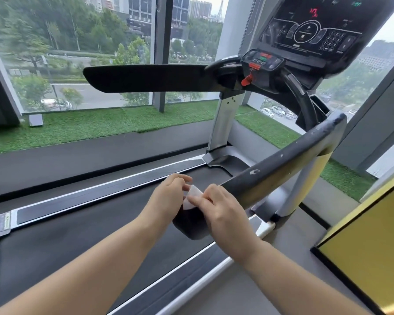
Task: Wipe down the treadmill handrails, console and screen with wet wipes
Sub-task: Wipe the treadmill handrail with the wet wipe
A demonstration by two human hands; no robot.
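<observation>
A small white wet wipe (192, 196) lies against the near end of the right handrail (282, 164), a dark padded bar with scuffed spots. My right hand (223, 214) pinches the wipe from the right, fingers curled over the rail's end. My left hand (168, 196) holds the wipe's left edge with curled fingertips. The left handrail (146, 77) runs across the middle of the view. The console (262, 61) with its red safety clip sits below the dark screen (316, 28) at the upper right.
The treadmill belt (77, 228) stretches beneath my arms, with side rails on both edges. A yellow panel (369, 246) stands at the right. Green artificial turf (89, 126) and large windows lie beyond the machine.
</observation>
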